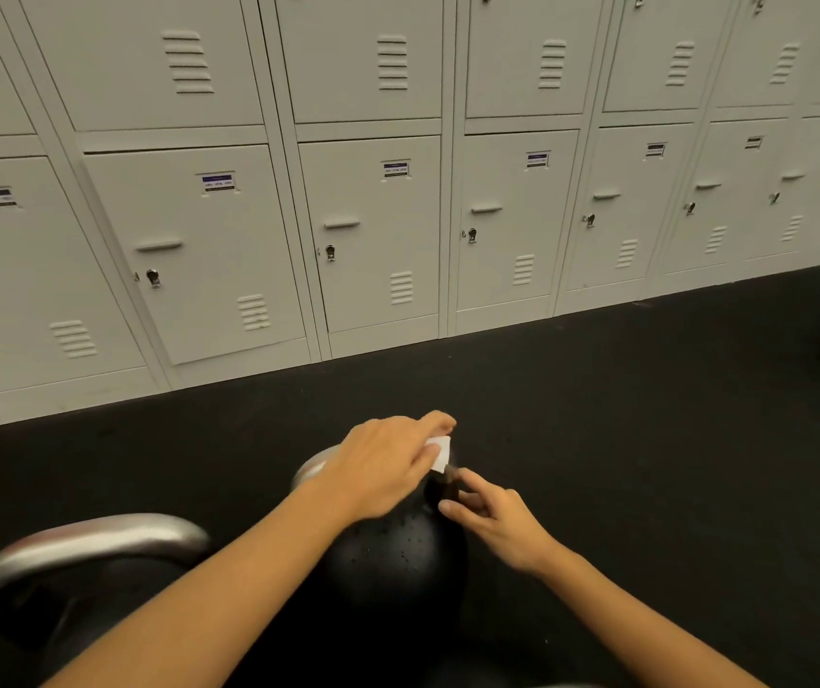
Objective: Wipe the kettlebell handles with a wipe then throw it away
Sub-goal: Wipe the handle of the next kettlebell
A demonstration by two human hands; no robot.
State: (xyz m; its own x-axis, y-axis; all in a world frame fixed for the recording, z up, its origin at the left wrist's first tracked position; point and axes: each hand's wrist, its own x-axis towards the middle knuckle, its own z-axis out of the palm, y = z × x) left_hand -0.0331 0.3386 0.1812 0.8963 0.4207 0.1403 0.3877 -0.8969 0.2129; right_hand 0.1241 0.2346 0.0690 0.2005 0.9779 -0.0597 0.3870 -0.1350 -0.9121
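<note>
Left hand (388, 464) pinches the small white wipe (440, 453) on the centre black round kettlebell's silver handle (311, 466); right hand (490, 518), loosely curled and empty, should brace it while the wipe covers the whole curve.

I see small blue-banded labels (218, 182) on the locker doors (189, 250) (print too blurred); nothing legible to me.

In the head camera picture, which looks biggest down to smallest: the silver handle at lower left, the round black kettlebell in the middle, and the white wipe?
1. Silver handle, though it sits nearest the camera, so this is unsure.
2. Black kettlebell, close behind and partly hidden by the left hand.
3. White wipe, clearly smallest.
</note>
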